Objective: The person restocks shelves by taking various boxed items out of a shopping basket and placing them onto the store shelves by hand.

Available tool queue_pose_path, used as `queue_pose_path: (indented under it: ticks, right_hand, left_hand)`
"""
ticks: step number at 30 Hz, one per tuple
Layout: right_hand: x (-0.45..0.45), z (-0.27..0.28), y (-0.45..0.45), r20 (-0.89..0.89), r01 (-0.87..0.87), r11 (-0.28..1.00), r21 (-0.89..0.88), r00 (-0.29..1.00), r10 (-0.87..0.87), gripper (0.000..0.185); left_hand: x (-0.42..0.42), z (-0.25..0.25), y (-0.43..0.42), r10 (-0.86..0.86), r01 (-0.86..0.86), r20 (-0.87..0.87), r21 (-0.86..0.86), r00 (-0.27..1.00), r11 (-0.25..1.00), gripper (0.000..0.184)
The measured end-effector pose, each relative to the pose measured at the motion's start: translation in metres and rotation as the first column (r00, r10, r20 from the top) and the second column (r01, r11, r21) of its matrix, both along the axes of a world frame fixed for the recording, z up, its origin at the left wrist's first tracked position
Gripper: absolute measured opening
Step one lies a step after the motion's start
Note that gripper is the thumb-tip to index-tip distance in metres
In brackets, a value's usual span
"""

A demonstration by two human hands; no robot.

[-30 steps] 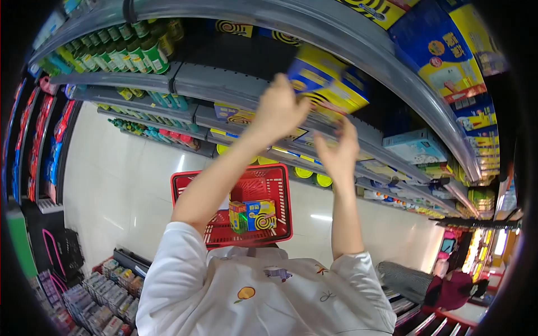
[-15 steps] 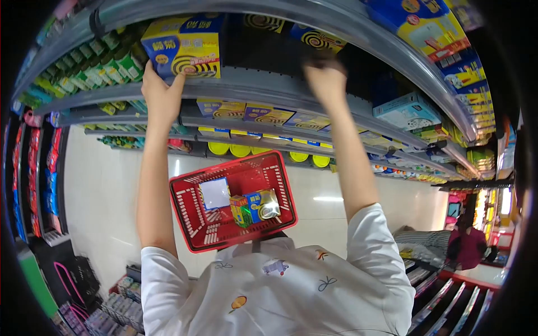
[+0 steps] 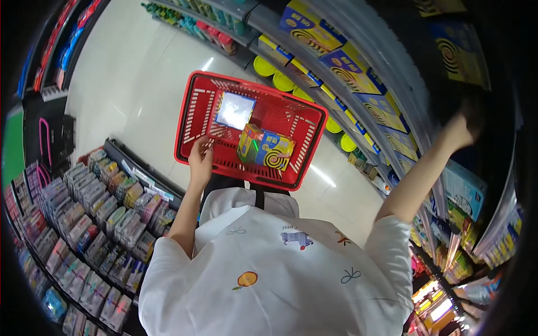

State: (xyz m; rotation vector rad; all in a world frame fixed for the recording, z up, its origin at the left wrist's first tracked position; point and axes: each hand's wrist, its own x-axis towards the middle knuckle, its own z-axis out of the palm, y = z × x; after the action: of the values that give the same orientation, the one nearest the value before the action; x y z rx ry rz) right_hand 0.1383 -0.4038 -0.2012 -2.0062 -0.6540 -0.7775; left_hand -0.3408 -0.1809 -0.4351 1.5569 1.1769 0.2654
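My left hand (image 3: 200, 159) is over the near left rim of the red shopping basket (image 3: 185, 120), its loosely bent fingers apart over the basket's inside. No item shows in it. Inside the basket lie a flat white-faced box (image 3: 235, 111), a blue-and-yellow mosquito coil box (image 3: 276, 151) with a spiral picture, and a yellow-green pack (image 3: 249, 144) against it. My right hand (image 3: 460, 130) reaches into a dark part of the shelf on the right. Its fingers are dark and blurred. A yellow-and-blue box with a spiral (image 3: 457, 53) stands above it on that shelf.
Lower shelves hold rows of mosquito coil boxes (image 3: 350, 70) and yellow round tubs (image 3: 283, 81). A light blue box (image 3: 464, 187) sits below my right hand. At the left stands a low rack of small packets (image 3: 106, 207). The tiled floor (image 3: 131, 84) runs between.
My view has turned and tilted down. My left hand has left the coil box on the shelf and come down to the basket. My right hand still reaches into the shelf.
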Motion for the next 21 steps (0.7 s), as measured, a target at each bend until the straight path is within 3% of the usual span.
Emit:
queue_pose_path:
  ticks: [1, 2, 3, 4, 5, 6, 7, 8, 10, 11, 13, 15, 17, 19, 21]
  right_hand:
    - [-0.052, 0.0, 0.024, 0.047, 0.144, 0.987, 0.068, 0.988, -0.147, 0.021]
    - [-0.091, -0.022, 0.041, 0.031, -0.03, 0.965, 0.259, 0.999, 0.023, 0.017]
    - [-0.122, -0.048, 0.039, -0.05, -0.175, 0.979, 0.105, 0.982, 0.181, 0.017]
    - [-0.152, -0.089, 0.037, -0.511, -0.234, 0.799, 0.554, 0.662, 0.548, 0.021]
    - [-0.186, -0.138, 0.037, -0.709, -0.394, 0.876, 0.279, 0.53, 0.465, 0.026]
    - [-0.22, -0.186, 0.036, -0.826, -0.617, 0.786, -0.021, 0.454, 0.334, 0.03]
    - [-0.256, -0.211, 0.043, -0.949, -0.616, 0.787, 0.032, 0.229, 0.218, 0.043]
    - [-0.28, -0.248, 0.041, -0.971, -0.671, 0.727, 0.148, 0.042, 0.236, 0.054]
    - [-0.322, -0.31, 0.033, -0.999, -0.654, 0.755, 0.051, -0.048, 0.026, 0.054]
    - [-0.336, -0.329, 0.034, -0.99, -0.606, 0.794, 0.04, -0.129, -0.049, 0.052]
    - [-0.368, -0.393, 0.03, -0.984, -0.513, 0.856, -0.068, 0.174, 0.026, 0.043]
    - [-0.363, -0.386, 0.048, -0.992, -0.472, 0.872, -0.129, 0.068, -0.11, 0.041]
    - [-0.352, -0.359, 0.073, -0.971, -0.428, 0.889, -0.161, -0.093, -0.22, 0.047]
    - [-0.378, -0.407, 0.062, -0.931, -0.432, 0.825, -0.364, 0.203, -0.304, 0.052]
    - [-0.362, -0.374, 0.069, -0.954, -0.459, 0.841, -0.286, 0.056, -0.294, 0.051]
  left_hand:
    - [-0.011, -0.015, -0.01, 0.015, -0.017, -0.029, -0.058, 0.999, 0.998, 0.034]
    - [-0.014, -0.026, -0.02, -0.023, 0.017, -0.049, -0.116, 0.999, 0.993, 0.035]
    - [-0.012, -0.037, -0.028, -0.067, 0.055, -0.064, -0.174, 0.996, 0.983, 0.036]
    - [-0.006, -0.051, -0.036, -0.131, 0.109, -0.099, -0.204, 0.986, 0.973, 0.035]
    - [0.003, -0.066, -0.043, -0.201, 0.166, -0.13, -0.235, 0.971, 0.958, 0.034]
    - [0.015, -0.079, -0.049, -0.234, 0.181, -0.169, -0.281, 0.957, 0.943, 0.035]
    - [0.023, -0.094, -0.049, -0.272, 0.197, -0.203, -0.326, 0.941, 0.925, 0.037]
    - [0.024, -0.115, -0.046, -0.355, 0.273, -0.25, -0.31, 0.901, 0.911, 0.045]
    - [0.027, -0.171, -0.041, -0.498, 0.422, -0.327, -0.277, 0.804, 0.863, 0.063]
    - [0.021, -0.204, -0.042, -0.459, 0.386, -0.202, -0.318, 0.865, 0.866, 0.067]
    - [-0.002, -0.252, -0.055, -0.366, 0.356, 0.064, -0.429, 0.929, 0.83, 0.077]
    - [0.023, -0.199, -0.045, -0.313, 0.351, 0.171, -0.595, 0.934, 0.723, 0.081]
    - [0.018, -0.21, -0.049, -0.373, 0.46, 0.27, -0.557, 0.888, 0.691, 0.077]
    - [0.027, -0.169, -0.038, -0.362, 0.398, 0.192, -0.628, 0.912, 0.669, 0.074]
    - [0.013, -0.174, -0.039, -0.311, 0.426, 0.293, -0.585, 0.904, 0.69, 0.069]
